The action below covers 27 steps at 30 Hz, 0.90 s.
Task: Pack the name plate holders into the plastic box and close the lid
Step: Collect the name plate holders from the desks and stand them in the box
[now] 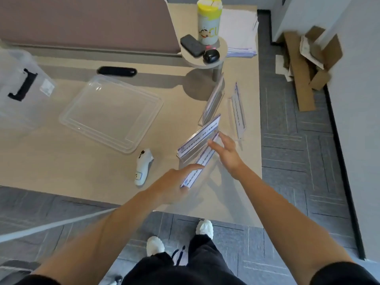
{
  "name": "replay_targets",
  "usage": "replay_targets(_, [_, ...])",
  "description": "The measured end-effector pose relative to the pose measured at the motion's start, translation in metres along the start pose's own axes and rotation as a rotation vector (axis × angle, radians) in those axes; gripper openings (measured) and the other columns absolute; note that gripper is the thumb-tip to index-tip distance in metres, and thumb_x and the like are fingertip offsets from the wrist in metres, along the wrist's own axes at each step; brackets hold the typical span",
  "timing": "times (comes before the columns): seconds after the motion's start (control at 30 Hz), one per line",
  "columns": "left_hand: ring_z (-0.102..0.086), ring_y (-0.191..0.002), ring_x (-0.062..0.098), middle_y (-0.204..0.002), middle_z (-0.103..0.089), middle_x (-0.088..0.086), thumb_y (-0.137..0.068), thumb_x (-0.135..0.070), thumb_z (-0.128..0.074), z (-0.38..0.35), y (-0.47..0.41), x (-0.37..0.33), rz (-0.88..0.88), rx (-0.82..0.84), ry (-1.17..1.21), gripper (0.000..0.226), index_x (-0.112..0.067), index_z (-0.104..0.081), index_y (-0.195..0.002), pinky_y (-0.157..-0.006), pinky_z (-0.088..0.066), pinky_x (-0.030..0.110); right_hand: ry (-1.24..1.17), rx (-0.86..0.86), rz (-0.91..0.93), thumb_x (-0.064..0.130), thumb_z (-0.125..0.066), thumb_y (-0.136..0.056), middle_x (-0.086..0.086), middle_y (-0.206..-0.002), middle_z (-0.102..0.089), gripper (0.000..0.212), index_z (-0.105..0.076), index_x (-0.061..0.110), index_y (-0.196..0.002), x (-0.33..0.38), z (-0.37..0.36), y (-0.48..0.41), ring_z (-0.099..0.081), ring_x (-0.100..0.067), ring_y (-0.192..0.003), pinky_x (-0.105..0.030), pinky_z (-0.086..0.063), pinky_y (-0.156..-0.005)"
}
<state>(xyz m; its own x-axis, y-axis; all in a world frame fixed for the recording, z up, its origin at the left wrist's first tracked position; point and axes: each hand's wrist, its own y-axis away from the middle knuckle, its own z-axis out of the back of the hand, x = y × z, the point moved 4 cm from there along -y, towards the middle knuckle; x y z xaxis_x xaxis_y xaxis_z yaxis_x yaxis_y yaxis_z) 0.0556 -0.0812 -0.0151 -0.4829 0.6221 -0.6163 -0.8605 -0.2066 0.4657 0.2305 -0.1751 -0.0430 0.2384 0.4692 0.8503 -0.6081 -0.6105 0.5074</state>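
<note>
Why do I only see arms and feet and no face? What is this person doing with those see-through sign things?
The camera sits on the person's head and looks down, so you see what they see. There is only this one picture. The left hand and right hand are bare, each touching one end of a clear name plate holder. More holders stand on the desk. The plastic box waits at the left, its lid lying flat beside it. A white controller also lies nearby.
</note>
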Motion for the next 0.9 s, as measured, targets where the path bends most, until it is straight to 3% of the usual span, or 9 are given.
replay_targets(0.07, [-0.049,-0.054,0.024,-0.097,-0.065,0.022,-0.092,-0.015,-0.056,0.005,0.004,-0.005,-0.015,-0.01,0.024,0.078,-0.073,-0.019,-0.129,-0.057,-0.047,0.034,-0.157,0.04,-0.098,0.069,-0.071,-0.073,0.014,-0.155,-0.027,0.074,-0.038,0.055,-0.138,0.008,-0.009,0.007,-0.047,-0.023,-0.123,-0.056,-0.05,-0.094])
replay_targets(0.13, [-0.045,-0.052,0.019,-0.096,-0.064,0.021,-0.091,-0.016,-0.056,0.013,0.011,-0.009,-0.037,-0.016,0.042,0.078,-0.074,-0.018,-0.128,-0.056,-0.044,0.031,-0.191,0.022,-0.121,0.067,-0.073,-0.068,0.013,-0.153,-0.029,0.083,-0.031,0.059,-0.139,0.018,-0.017,0.015,-0.05,-0.023,-0.114,-0.051,-0.057,-0.078])
replay_targets(0.23, [-0.04,-0.05,0.013,-0.074,-0.056,0.006,-0.089,-0.016,-0.06,0.031,0.028,-0.016,-0.083,-0.043,0.074,0.075,-0.06,-0.024,-0.138,-0.053,-0.037,0.023,-0.153,-0.048,-0.09,0.066,-0.07,-0.063,0.009,-0.152,-0.031,0.09,-0.03,0.054,-0.142,0.04,-0.03,0.023,-0.05,-0.025,-0.121,-0.044,-0.055,-0.072])
replay_targets(0.33, [-0.046,-0.053,0.012,-0.069,-0.048,-0.002,-0.092,-0.022,-0.062,0.047,0.051,-0.012,-0.122,-0.091,0.109,0.077,-0.056,-0.018,-0.145,-0.053,-0.039,0.02,-0.11,-0.109,-0.022,0.047,-0.067,-0.083,0.001,-0.14,-0.045,0.063,-0.039,0.046,-0.139,0.071,-0.051,0.038,-0.059,-0.017,-0.103,-0.035,-0.049,-0.063])
replay_targets(0.43, [-0.065,-0.088,0.014,-0.114,-0.066,-0.001,-0.088,-0.033,-0.067,0.065,0.077,0.006,-0.166,-0.149,0.254,0.087,-0.064,-0.006,-0.142,-0.082,-0.055,0.034,-0.028,-0.168,0.081,0.035,-0.065,-0.089,0.002,-0.114,-0.058,0.062,-0.039,0.037,-0.144,0.108,-0.076,0.054,-0.062,-0.012,-0.091,-0.037,-0.053,-0.066])
replay_targets(0.53, [-0.054,-0.122,0.006,-0.146,-0.048,-0.011,-0.08,-0.036,-0.078,0.091,0.108,0.028,-0.218,-0.23,0.391,0.101,-0.061,-0.004,-0.145,-0.104,-0.047,0.037,0.02,-0.189,0.176,0.036,-0.065,-0.088,0.0,-0.12,-0.057,0.063,-0.038,0.037,-0.145,0.146,-0.11,0.073,-0.063,-0.014,-0.095,-0.048,-0.057,-0.08])
replay_targets(0.7, [-0.045,-0.133,0.006,-0.151,-0.039,-0.014,-0.075,-0.027,-0.084,0.131,0.155,0.066,-0.295,-0.346,0.611,0.105,-0.056,-0.013,-0.147,-0.107,-0.045,0.032,-0.004,-0.138,0.27,0.041,-0.064,-0.088,0.005,-0.115,-0.061,0.059,-0.039,0.04,-0.14,0.208,-0.173,0.103,-0.064,-0.021,-0.1,-0.046,-0.055,-0.075])
replay_targets(0.77, [-0.044,-0.134,0.003,-0.151,-0.038,-0.017,-0.077,-0.021,-0.083,0.146,0.172,0.08,-0.333,-0.379,0.677,0.102,-0.054,-0.018,-0.148,-0.105,-0.046,0.025,-0.065,-0.093,0.284,0.04,-0.063,-0.09,0.01,-0.109,-0.059,0.053,-0.04,0.04,-0.138,0.233,-0.202,0.112,-0.062,-0.022,-0.098,-0.051,-0.055,-0.081])
replay_targets(0.9, [-0.064,-0.107,0.005,-0.136,-0.053,-0.014,-0.077,-0.015,-0.082,0.181,0.2,0.107,-0.332,-0.491,0.719,0.082,-0.057,-0.038,-0.132,-0.09,-0.056,0.026,-0.141,0.009,0.296,0.044,-0.06,-0.091,0.007,-0.109,-0.052,0.044,-0.046,0.038,-0.132,0.27,-0.26,0.123,-0.056,-0.023,-0.09,-0.051,-0.053,-0.082])
